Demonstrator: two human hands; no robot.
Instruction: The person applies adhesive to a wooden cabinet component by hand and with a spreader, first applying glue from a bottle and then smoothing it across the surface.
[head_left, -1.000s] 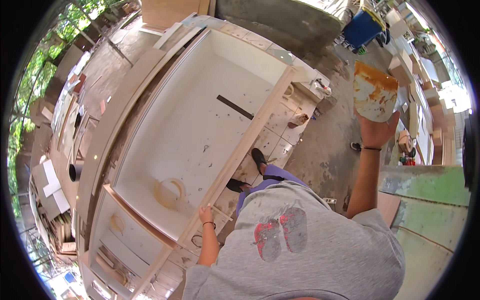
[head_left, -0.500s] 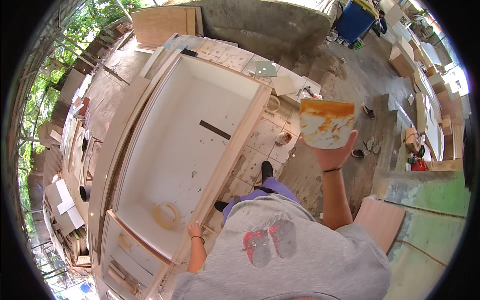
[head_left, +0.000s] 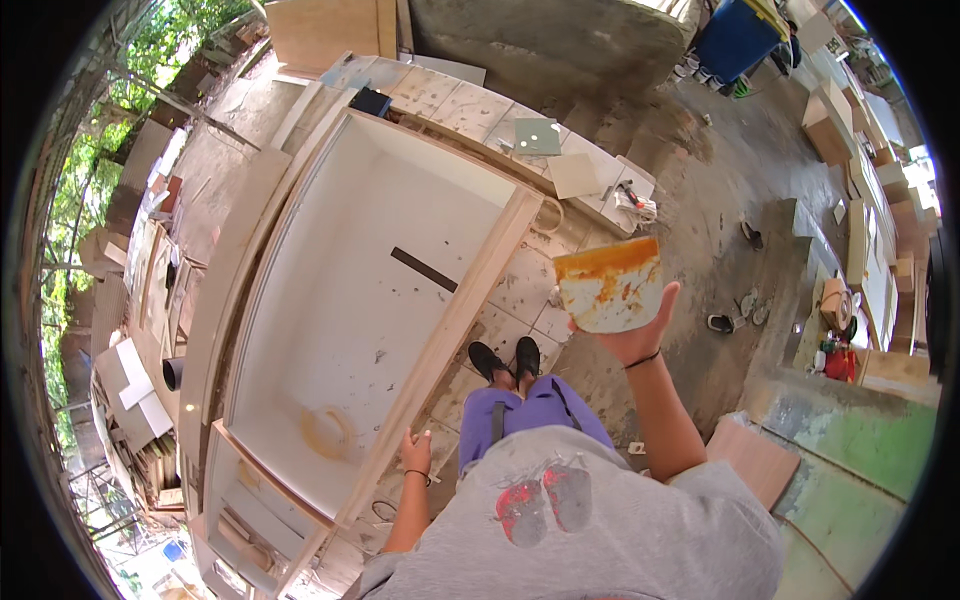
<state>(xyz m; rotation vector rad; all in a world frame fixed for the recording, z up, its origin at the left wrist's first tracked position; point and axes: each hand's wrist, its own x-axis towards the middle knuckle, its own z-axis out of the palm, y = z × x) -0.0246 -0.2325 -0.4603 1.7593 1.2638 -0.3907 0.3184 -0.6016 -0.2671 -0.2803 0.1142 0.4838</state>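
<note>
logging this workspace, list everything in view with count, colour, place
Stained board: one, white and orange, centre right
Open cabinet: one, white, centre left
Strip: one, dark brown, inside cabinet
Coils: at least two, beige, inside and beyond cabinet
Square sheet: one, grey-green, upper middle
Bin: one, blue, upper right
Scrap boards: many, mostly brown, both sides
Worn shoes: two, black, centre
Shirt: one, grey, bottom centre
Left grip: one, bare, near cabinet
Right grip: one, bare, holding stained board

The right fingers [head_left: 668,300] hold a stained board [head_left: 612,287] (orange along its top), with left fingers [head_left: 408,438] near an open cabinet [head_left: 446,345].
</note>
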